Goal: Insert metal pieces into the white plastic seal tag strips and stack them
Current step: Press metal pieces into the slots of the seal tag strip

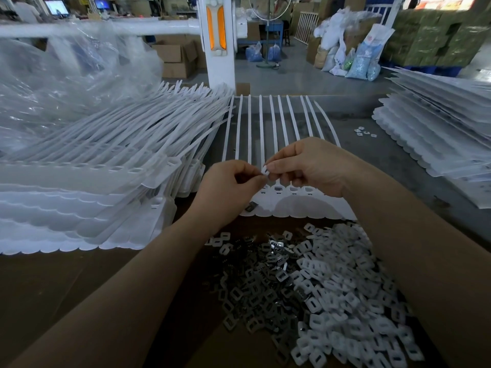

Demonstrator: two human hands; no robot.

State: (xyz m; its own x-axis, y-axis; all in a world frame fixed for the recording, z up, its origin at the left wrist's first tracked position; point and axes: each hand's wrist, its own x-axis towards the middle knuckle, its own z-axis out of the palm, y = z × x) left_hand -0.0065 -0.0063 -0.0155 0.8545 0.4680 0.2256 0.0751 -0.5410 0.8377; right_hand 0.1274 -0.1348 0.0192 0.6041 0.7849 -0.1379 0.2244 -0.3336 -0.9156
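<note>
Both the left hand [228, 187] and right hand [308, 166] pinch one small white piece [265, 170] in curled fingers; best square it over the seal tag strip [292, 192] socket before pressing

A white pillar [221, 49] with an orange reflector panel [216, 27] stands on the grey concrete floor [287, 75]. Left of the pillar sit open cardboard boxes [175, 58]; right of it, filled sacks [353, 57] and stacked green cartons [435, 35]; far left behind it, lit monitors [56, 7]
</note>
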